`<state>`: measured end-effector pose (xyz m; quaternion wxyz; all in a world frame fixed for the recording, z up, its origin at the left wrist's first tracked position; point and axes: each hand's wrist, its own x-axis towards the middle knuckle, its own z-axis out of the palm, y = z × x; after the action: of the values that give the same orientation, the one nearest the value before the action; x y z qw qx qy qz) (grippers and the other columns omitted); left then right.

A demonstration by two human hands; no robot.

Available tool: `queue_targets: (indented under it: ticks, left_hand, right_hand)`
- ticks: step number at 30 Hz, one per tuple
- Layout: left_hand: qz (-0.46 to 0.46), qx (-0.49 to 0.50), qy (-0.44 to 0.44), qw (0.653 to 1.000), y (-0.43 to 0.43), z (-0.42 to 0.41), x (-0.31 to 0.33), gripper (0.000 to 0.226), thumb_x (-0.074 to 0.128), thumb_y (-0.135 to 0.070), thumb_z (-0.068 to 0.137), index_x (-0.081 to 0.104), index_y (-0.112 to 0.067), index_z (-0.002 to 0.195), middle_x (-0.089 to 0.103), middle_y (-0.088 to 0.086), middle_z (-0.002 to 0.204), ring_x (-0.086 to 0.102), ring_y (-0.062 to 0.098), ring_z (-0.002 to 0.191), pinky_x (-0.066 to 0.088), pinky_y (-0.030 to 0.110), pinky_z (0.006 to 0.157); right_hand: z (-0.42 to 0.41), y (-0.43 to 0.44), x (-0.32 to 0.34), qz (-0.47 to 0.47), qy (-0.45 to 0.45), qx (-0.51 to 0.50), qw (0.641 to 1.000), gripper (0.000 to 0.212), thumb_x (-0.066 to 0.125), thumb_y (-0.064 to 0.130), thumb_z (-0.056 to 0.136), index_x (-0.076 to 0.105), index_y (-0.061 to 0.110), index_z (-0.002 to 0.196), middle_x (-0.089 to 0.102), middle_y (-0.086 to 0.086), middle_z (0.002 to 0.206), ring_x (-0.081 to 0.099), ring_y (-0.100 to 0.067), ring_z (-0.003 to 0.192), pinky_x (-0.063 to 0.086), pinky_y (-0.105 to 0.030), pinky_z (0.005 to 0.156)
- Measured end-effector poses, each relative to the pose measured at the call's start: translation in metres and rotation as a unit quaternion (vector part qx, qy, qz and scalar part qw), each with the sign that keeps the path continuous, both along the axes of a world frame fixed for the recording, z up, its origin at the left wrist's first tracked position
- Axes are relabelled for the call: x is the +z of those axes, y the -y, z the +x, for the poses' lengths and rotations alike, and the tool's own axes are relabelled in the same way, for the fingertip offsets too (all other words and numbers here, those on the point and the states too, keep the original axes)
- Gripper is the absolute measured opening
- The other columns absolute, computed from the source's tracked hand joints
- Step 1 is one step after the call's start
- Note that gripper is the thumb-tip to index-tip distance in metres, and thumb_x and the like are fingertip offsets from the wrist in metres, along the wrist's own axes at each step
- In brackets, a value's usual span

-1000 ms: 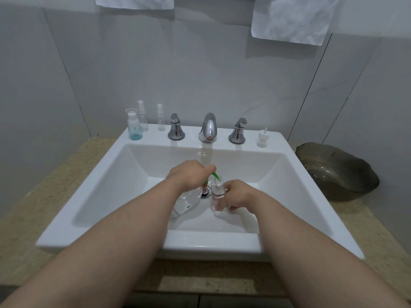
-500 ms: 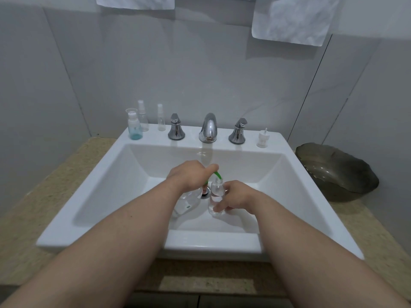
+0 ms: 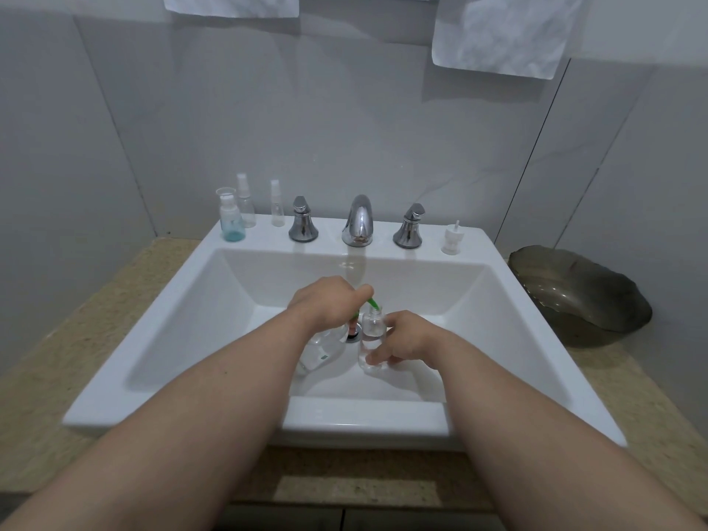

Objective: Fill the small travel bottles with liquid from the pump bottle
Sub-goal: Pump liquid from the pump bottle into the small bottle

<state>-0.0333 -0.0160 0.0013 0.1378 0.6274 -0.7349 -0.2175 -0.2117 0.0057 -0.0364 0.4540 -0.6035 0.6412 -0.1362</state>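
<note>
A: Left grip (image 3: 325, 304)?
B: Curled round the top of the pump bottle (image 3: 320, 350), with one finger lying along the green nozzle (image 3: 372, 303). The bottle is clear and labelled. It is tilted, base toward the person, low inside the sink (image 3: 151, 327).

A: Right grip (image 3: 406, 339)?
B: Fingers and thumb wrapped round the travel bottle (image 3: 373, 325). That one is clear and upright, held over the basin just right of the drain (image 3: 352, 334). The nozzle tip sits at its open mouth. Fill level is hard to read through the clear plastic.

A: Back ledge of the sink?
B: At the left corner, a capped bottle (image 3: 230, 222) with blue liquid at the bottom. Just beside it are a taller spray bottle (image 3: 245, 203) and a slim spray bottle (image 3: 276, 205), both clear. Then the left tap handle (image 3: 302, 224), the spout (image 3: 358, 220) and the right tap handle (image 3: 410, 226), all chrome. A small white pump top (image 3: 452, 239) stands near the right corner.

A: Elsewhere?
B: A dark shell-shaped dish (image 3: 582, 289) on the speckled surface (image 3: 76, 339), right of the sink. A white towel (image 3: 498, 32) hangs on the wall at upper right and a second towel (image 3: 230, 1) at upper left.
</note>
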Motion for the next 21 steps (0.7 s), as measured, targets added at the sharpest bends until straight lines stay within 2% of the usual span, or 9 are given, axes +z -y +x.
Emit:
queue_targets:
  ticks: [7, 10, 17, 21]
  left_hand:
    - [-0.007, -0.004, -0.008, 1.0, -0.0012, 0.0023, 0.0012, 0.057, 0.039, -0.054, 0.095, 0.066, -0.018, 0.059, 0.069, -0.003, 0.076, 0.064, 0.024, 0.081, 0.043, 0.034, 0.068]
    - [-0.001, 0.002, -0.016, 1.0, -0.0013, 0.003, 0.001, 0.059, 0.039, -0.058, 0.095, 0.068, -0.019, 0.062, 0.07, -0.002, 0.081, 0.065, 0.024, 0.084, 0.047, 0.035, 0.074]
    - [0.006, 0.006, -0.024, 1.0, -0.0064, 0.0008, 0.0035, 0.067, 0.036, -0.07, 0.097, 0.071, -0.019, 0.071, 0.069, -0.009, 0.076, 0.064, 0.019, 0.084, 0.047, 0.036, 0.081]
    - [0.007, 0.01, -0.031, 0.999, -0.0048, 0.0029, 0.0028, 0.067, 0.037, -0.068, 0.096, 0.072, -0.018, 0.068, 0.072, -0.005, 0.08, 0.065, 0.021, 0.083, 0.048, 0.036, 0.081]
  right_hand:
    - [0.0007, -0.0019, 0.0027, -0.002, 0.0, 0.005, 1.0, 0.049, 0.093, 0.012, 0.066, 0.072, 0.021, 0.109, 0.068, -0.002, 0.089, 0.064, -0.02, 0.073, 0.059, -0.033, 0.079]
    - [0.0008, -0.0023, 0.0027, -0.005, -0.001, 0.006, 1.0, 0.047, 0.093, 0.012, 0.064, 0.073, 0.021, 0.106, 0.069, -0.004, 0.088, 0.064, -0.021, 0.074, 0.06, -0.038, 0.083]
    - [0.0017, -0.0054, 0.0063, -0.013, -0.006, 0.013, 1.0, 0.039, 0.09, 0.007, 0.066, 0.073, 0.019, 0.1, 0.067, -0.005, 0.088, 0.064, -0.021, 0.076, 0.061, -0.038, 0.082]
    - [0.0031, -0.0061, 0.0085, -0.009, -0.008, 0.003, 1.0, 0.046, 0.088, 0.008, 0.065, 0.07, 0.02, 0.106, 0.07, -0.008, 0.093, 0.066, -0.021, 0.077, 0.059, -0.034, 0.074]
